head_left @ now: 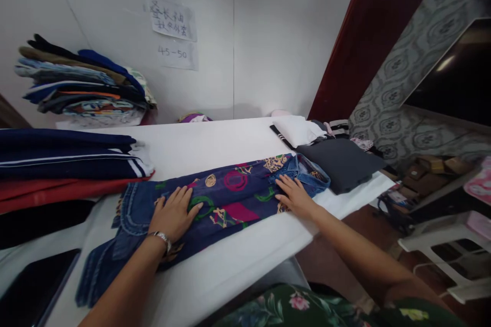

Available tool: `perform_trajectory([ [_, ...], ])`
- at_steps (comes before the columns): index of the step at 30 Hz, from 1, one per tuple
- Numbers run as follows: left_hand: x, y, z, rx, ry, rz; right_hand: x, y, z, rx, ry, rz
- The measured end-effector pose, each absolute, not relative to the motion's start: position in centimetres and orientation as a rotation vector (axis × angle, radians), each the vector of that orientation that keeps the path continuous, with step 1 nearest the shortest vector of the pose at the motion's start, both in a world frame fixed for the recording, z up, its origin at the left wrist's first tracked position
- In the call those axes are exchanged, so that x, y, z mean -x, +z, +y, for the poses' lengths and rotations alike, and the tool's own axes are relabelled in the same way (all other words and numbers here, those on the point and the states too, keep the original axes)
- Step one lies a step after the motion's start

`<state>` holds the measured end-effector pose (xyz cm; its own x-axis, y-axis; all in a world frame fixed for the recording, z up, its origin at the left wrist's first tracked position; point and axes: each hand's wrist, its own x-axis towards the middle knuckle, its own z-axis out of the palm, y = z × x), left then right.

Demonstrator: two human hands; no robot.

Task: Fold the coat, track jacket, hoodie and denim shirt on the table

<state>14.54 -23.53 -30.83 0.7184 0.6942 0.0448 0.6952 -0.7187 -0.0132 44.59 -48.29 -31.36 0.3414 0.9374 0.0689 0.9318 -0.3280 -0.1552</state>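
Observation:
A dark blue patterned shirt (233,199) with a denim collar and denim trim lies folded lengthwise across the white table. Its collar points right, and its denim ends hang toward the lower left. My left hand (174,214), with a bracelet on the wrist, rests flat on the shirt's left part with fingers spread. On the fabric just below the collar lies my right hand (295,196), palm down and fingers apart. Neither hand grips anything.
Folded dark and red clothes (69,163) are stacked at the left, with a taller clothes pile (88,84) behind. Dark grey folded clothing (339,161) and a white garment (297,130) lie right of the collar. A white stool (448,245) stands right of the table (215,138).

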Motion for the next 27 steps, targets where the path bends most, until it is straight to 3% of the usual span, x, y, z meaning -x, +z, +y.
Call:
perform_trajectory([
  [8, -14.4, -31.0, -23.4, 2.896, -0.058, -1.179, -47.4, -29.5, -40.7, 2.478, -0.159, -1.546],
  [15, -14.1, -31.4, -23.1, 2.904, -0.095, -1.142, -50.5, -32.1, -38.2, 2.700, 0.146, -1.270],
  [27, -14.2, -31.4, -22.8, 2.941, -0.085, -1.145, -50.8, -31.9, -38.3, 2.703, 0.171, -1.296],
])
